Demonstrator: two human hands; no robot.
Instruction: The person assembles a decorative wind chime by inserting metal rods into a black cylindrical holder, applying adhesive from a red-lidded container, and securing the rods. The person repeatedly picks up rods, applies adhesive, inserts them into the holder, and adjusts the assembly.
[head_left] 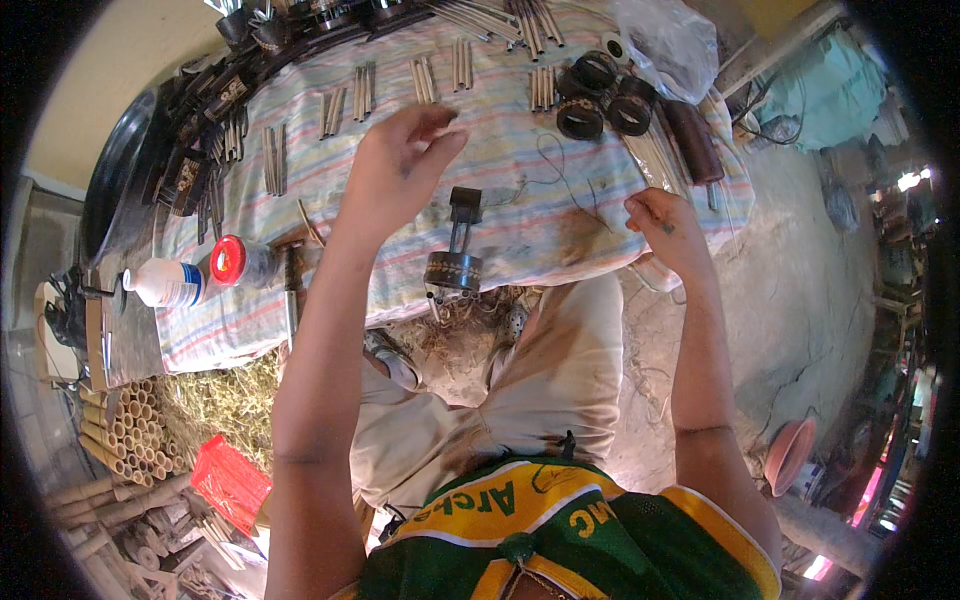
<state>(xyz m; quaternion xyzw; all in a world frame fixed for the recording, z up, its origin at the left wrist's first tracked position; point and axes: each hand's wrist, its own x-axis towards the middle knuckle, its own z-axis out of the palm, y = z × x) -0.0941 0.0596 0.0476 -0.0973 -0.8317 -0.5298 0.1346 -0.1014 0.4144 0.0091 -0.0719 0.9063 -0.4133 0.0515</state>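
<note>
Above the far middle of the cloth is my left hand (405,165), its fingers curved and a small gap showing between fingertips and thumb; I see nothing in it. My right hand (663,225) is closed in a pinch over the cloth's right front edge; whatever it pinches is too small to make out. Between the hands, a thin dark thread (568,178) lies in loose curves. Nearer me, at the front edge, stands a dark piece with a patterned round band (453,271), thin rods and a dark block on top; neither hand touches it.
Bundles of thin tubes (363,90) lie across the striped cloth (330,185). Dark rings (580,118) and a brown cylinder (692,140) are at right. A white bottle (165,283), a red-lidded jar (230,260) and a knife (291,300) sit at left.
</note>
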